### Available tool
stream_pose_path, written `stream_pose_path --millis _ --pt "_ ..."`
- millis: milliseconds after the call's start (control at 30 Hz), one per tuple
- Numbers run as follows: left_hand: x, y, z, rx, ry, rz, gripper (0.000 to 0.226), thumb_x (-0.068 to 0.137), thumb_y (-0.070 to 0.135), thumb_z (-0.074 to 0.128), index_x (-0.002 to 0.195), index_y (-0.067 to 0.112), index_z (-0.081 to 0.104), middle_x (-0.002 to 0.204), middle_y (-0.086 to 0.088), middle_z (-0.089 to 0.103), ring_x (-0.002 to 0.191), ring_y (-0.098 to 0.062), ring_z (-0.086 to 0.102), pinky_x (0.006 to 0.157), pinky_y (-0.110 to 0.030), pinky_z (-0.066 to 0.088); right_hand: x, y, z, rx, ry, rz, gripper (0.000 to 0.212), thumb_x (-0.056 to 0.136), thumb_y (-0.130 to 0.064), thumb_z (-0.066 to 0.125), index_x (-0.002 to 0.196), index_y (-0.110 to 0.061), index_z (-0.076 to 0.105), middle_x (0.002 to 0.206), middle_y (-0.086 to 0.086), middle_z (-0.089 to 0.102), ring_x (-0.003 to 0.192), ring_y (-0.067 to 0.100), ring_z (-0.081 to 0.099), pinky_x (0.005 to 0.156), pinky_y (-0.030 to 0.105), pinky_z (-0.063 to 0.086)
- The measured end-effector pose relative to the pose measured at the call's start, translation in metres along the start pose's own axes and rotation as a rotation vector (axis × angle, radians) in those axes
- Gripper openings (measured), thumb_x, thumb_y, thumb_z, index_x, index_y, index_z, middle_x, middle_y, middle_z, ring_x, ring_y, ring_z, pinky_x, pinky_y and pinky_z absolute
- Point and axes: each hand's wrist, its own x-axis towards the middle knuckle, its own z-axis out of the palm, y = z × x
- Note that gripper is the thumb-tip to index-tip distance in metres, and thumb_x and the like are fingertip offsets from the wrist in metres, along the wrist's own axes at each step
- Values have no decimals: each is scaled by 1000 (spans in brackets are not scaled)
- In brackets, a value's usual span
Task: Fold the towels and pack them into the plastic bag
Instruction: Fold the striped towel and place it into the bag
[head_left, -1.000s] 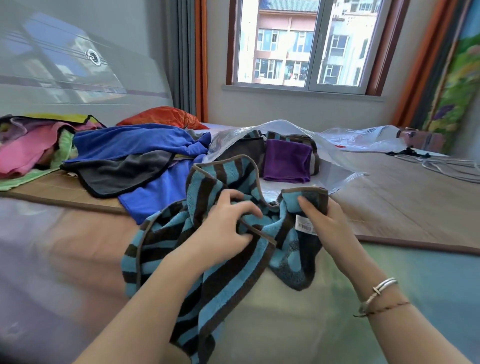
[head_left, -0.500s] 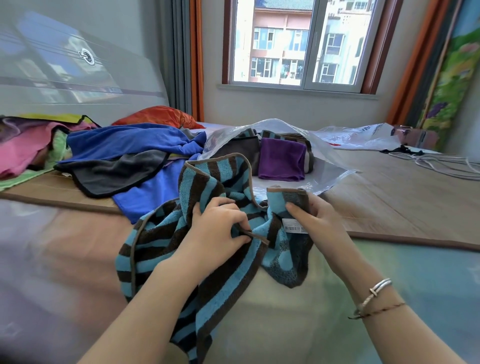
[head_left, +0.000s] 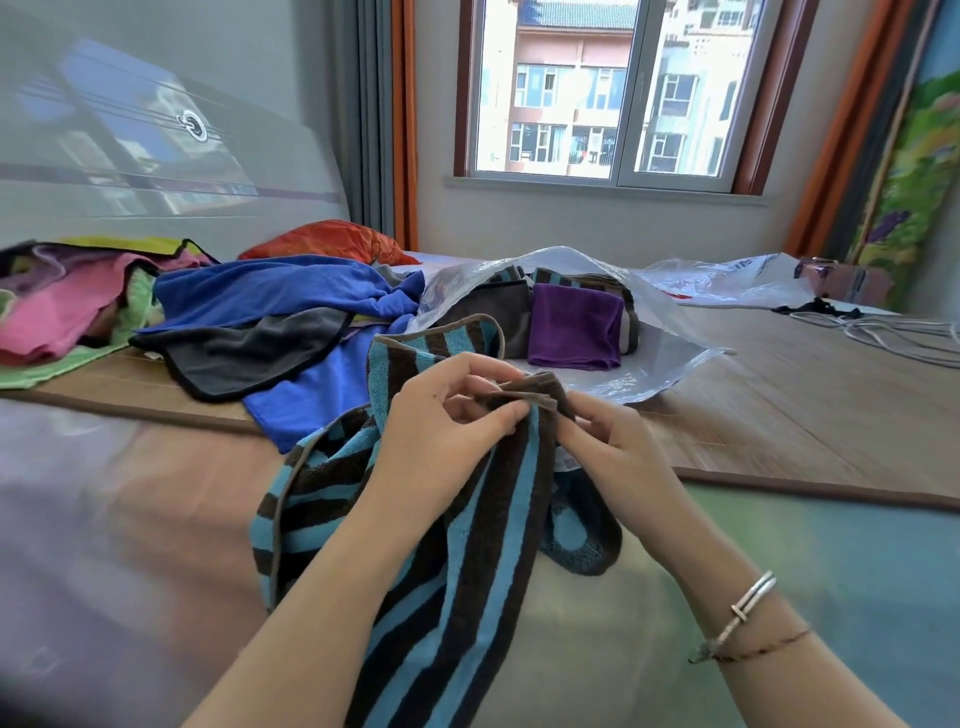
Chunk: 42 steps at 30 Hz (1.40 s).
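Both hands meet at the middle of the view over a striped towel (head_left: 467, 545), blue and dark brown. The left hand (head_left: 441, 441) pinches the towel's brown-edged hem between thumb and curled fingers (head_left: 498, 415); the right hand (head_left: 608, 452) grips the same hem just beside it, its fingers curled round the cloth and partly hidden behind a fold. The two hands almost touch. The rest of the towel hangs below them in loose folds, draped over the near edge of the bed (head_left: 130, 493), with one loop standing up behind the left hand. A bracelet (head_left: 748, 605) and a thin cord sit on the right wrist.

Beyond the hands lies a clear plastic bag (head_left: 665, 332), its mouth open toward the person. Inside it are folded towels: a purple towel (head_left: 574, 327) in front, a grey one to its left, and a striped one behind.

To the left of the bag, unfolded cloths lie heaped on the mat (head_left: 805, 405): a blue towel (head_left: 270, 296), a grey towel (head_left: 249, 353) with a black edge over it, and a pink towel (head_left: 57, 317) further left. An orange pillow (head_left: 327, 241) lies behind them. Another bag (head_left: 727, 280) and cables (head_left: 893, 338) lie far right, under the window (head_left: 613, 88).
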Motion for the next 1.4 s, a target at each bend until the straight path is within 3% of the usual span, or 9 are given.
stream_pose_path --millis 267,433,567,700,800,900,1067,1200,1400 --pt "0 6 -1 -198 82 -83 19 80 6 74 98 13 76 85 -5 75 74 -15 68 68 -18 54 2 5 11 124 -37 5 22 96 -9 51 110 -5 67 105 18 70 93 20 70 77 26 55" --pt "0 2 1 -198 105 -87 16 82 3 72 97 7 76 87 -3 76 75 -14 68 67 -17 53 2 6 18 176 -33 2 22 97 -5 49 107 -9 69 98 6 73 90 13 69 75 20 53" --pt "1 -3 -3 -109 83 -69 19 83 4 72 100 11 76 90 -2 76 80 -9 70 71 -16 53 1 4 20 173 -53 -2 25 97 0 46 110 -3 67 101 6 72 93 11 68 76 18 51" --pt "4 -6 -5 167 108 28 11 82 12 74 90 19 76 85 2 69 63 3 57 62 -10 44 0 4 19 55 -84 4 26 92 9 44 105 1 65 90 10 68 84 14 64 72 22 52" --pt "6 -8 -9 314 184 90 8 82 15 75 86 21 72 89 8 57 75 5 54 66 -10 42 -1 5 20 -31 -92 33 32 89 8 48 108 -17 55 89 9 69 81 18 66 72 32 55" --pt "11 -15 -21 386 289 107 8 84 20 72 85 27 68 95 15 59 95 -5 55 82 -24 46 -1 10 19 -308 6 -71 40 87 4 53 97 -31 36 97 -1 59 84 10 61 73 31 52" --pt "13 -19 -40 279 438 -62 8 87 26 69 91 19 69 68 11 55 57 1 48 56 -11 39 -7 11 21 -707 -15 -252 42 65 14 45 85 -24 42 91 -4 45 83 19 46 67 44 46" --pt "14 -21 -49 149 448 -124 11 87 30 70 90 20 66 82 0 67 71 -17 62 68 -32 54 -17 3 38 -759 74 -397 47 67 16 54 89 -23 39 104 -5 46 82 20 50 58 43 45" --pt "16 -19 -78 -264 672 -238 4 93 12 62 93 11 57 78 -4 67 58 -2 64 59 -17 52 -19 8 49 -668 18 -423 41 85 -16 64 99 -32 29 114 -6 53 91 17 61 68 44 53"
